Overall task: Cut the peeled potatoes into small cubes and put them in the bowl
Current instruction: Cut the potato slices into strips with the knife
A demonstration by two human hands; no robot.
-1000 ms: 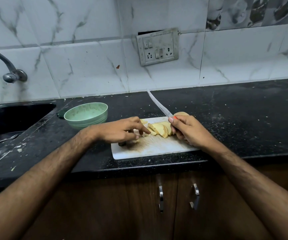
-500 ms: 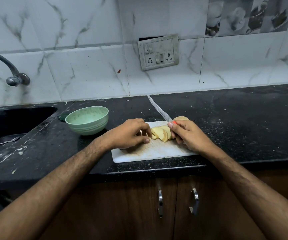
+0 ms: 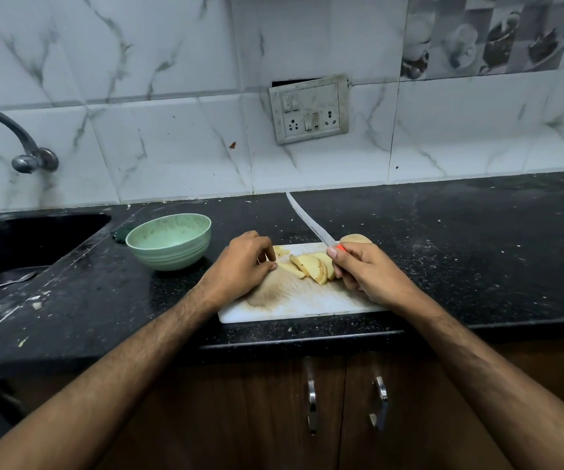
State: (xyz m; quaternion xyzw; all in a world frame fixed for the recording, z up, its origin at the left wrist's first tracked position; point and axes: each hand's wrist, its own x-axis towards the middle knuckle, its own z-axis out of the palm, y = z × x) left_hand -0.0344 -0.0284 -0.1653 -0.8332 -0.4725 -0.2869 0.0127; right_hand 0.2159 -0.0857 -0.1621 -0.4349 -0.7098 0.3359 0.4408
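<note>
Cutting step underway: right hand (image 3: 372, 273) gripping knife (image 3: 311, 220), blade lifted; left hand (image 3: 239, 266) curling fingertips on potato slices (image 3: 307, 266) lying on chopping board (image 3: 307, 300) on desk; green bowl (image 3: 169, 240) looking empty; next, crosscutting slices into cubes

Since a second ago, the person's left hand (image 3: 239, 266) curls its fingers in from an outstretched reach toward the pale yellow potato slices (image 3: 309, 266), closing into a loose fist at their left end on the white plastic cutting board (image 3: 294, 305).
</note>
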